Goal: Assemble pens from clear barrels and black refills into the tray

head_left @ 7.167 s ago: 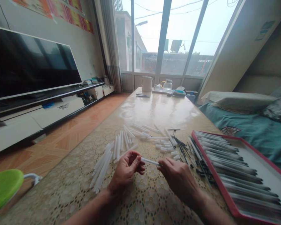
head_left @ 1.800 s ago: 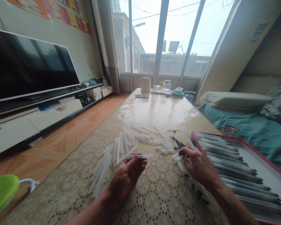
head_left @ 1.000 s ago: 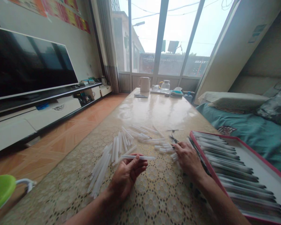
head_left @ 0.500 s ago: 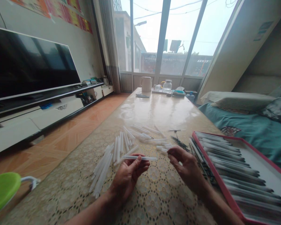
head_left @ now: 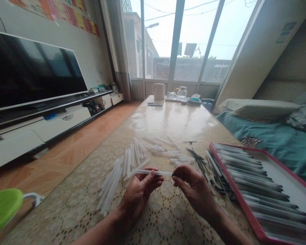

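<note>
The left hand is gripping a translucent white tube between thumb and fingers, holding it level just above the table. The right hand is pinching a thin dark piece right at the tube's right end. Beyond the hands, loose white tubes are lying scattered on the lace cloth, black refills beside them. A red-rimmed tray of lined-up pens is sitting to the right.

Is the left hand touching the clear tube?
Touching. Head view shows the left hand pinching the clear tube between thumb and fingertips.
</note>
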`<act>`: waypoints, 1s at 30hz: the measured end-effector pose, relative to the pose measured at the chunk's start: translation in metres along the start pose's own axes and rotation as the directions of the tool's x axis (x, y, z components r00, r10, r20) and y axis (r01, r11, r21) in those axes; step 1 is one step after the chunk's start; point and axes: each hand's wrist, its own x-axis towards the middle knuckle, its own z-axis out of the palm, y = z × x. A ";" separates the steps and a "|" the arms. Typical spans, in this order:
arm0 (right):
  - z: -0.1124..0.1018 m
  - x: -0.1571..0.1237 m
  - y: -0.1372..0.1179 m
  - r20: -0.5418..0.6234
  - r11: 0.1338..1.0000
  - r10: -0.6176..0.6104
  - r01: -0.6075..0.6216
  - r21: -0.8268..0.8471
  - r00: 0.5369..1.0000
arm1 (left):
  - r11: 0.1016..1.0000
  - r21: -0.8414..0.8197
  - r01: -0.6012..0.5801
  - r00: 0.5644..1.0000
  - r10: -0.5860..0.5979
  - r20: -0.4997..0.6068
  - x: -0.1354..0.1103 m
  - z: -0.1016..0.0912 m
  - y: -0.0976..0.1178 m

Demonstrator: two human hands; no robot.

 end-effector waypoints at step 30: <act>0.006 -0.005 0.007 0.111 0.993 0.090 -0.081 -0.087 0.990 | 0.998 0.056 -0.023 0.999 0.021 0.035 0.000 0.003 0.002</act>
